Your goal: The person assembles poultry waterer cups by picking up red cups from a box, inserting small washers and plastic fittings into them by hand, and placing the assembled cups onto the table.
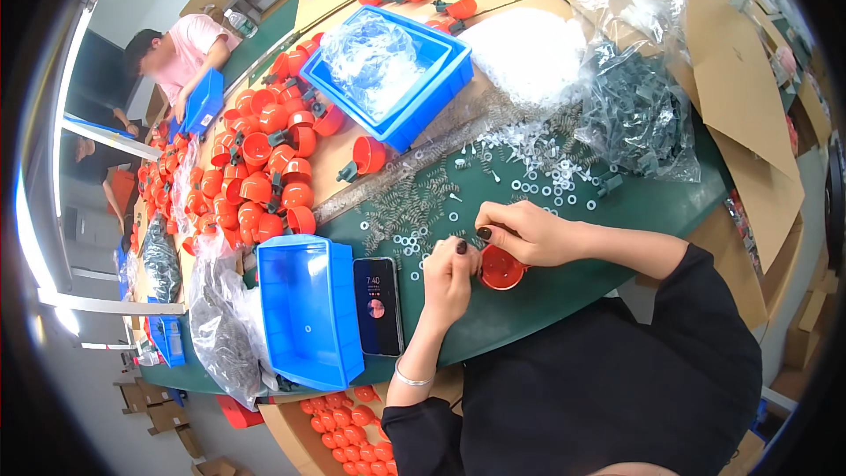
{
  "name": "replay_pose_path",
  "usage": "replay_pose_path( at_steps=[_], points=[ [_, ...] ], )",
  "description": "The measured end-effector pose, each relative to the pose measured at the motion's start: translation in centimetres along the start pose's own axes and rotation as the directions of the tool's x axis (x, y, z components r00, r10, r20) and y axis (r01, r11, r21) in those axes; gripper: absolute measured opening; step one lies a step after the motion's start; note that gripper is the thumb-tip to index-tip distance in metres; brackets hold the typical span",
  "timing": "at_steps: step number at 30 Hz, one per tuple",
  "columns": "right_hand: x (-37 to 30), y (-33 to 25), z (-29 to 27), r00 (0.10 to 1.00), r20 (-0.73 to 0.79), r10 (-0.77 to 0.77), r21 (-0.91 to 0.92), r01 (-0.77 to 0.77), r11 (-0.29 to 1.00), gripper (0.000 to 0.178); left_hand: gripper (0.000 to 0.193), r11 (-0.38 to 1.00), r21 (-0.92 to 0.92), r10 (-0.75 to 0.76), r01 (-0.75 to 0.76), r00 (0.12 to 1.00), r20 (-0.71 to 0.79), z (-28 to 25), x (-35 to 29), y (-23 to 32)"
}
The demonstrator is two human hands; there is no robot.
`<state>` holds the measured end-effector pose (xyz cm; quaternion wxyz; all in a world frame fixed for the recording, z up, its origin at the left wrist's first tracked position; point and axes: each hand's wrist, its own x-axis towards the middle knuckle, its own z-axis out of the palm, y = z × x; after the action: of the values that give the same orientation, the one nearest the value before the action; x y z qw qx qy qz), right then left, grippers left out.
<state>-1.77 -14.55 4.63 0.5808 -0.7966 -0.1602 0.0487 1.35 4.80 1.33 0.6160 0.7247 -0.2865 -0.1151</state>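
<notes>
A small red plastic cup [503, 268] is between my hands above the near edge of the green table. My right hand [534, 234] bends over the cup's far rim, its fingers curled around it and the thumb pressed in. At the cup's left side my left hand [448, 278] is closed, thumb against the curled fingers; whatever it pinches is hidden. Just beyond my hands lie loose metal springs [407, 205], white washers [555, 187] and small white plastic pins [520, 143].
To the left are a black phone [377, 307], a blue bin [304, 313] and a heap of red cups [260, 159]. Stacked blue trays [388, 79] hold clear plastic film. A clear bag of dark green parts [639, 110] lies far right. A person in pink [189, 53] sits at far left.
</notes>
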Motion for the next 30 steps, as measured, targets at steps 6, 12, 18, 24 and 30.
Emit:
replay_pose_path(
  at_steps=[6,12,18,24,30],
  points=[
    [-1.1,-0.1,-1.3,0.951,-0.203,-0.235,-0.132,0.212,0.968,0.014,0.036,0.847,0.513,0.199,-0.141,0.978,-0.059,-2.3,0.4,1.2],
    [-5.5,1.0,-2.6,0.971,-0.179,-0.156,-0.202,0.119,0.972,0.018,0.029,0.655,0.754,0.133,-0.046,0.990,-0.055,-2.6,0.2,1.8],
    [-7.6,2.0,-0.6,0.969,-0.245,-0.038,-0.098,0.015,0.995,0.022,0.053,0.668,0.739,0.071,-0.088,0.996,0.054,-2.5,-0.1,3.5],
    [-8.1,2.7,1.1,0.950,-0.303,-0.079,-0.142,0.036,0.989,0.020,0.074,0.705,0.617,0.153,-0.350,0.924,0.350,-0.1,-0.2,2.5],
    [-8.5,2.5,0.8,0.945,-0.323,0.044,-0.037,-0.059,0.998,0.019,0.066,0.797,0.512,0.194,-0.321,0.938,0.287,0.0,-0.1,1.2]
  ],
)
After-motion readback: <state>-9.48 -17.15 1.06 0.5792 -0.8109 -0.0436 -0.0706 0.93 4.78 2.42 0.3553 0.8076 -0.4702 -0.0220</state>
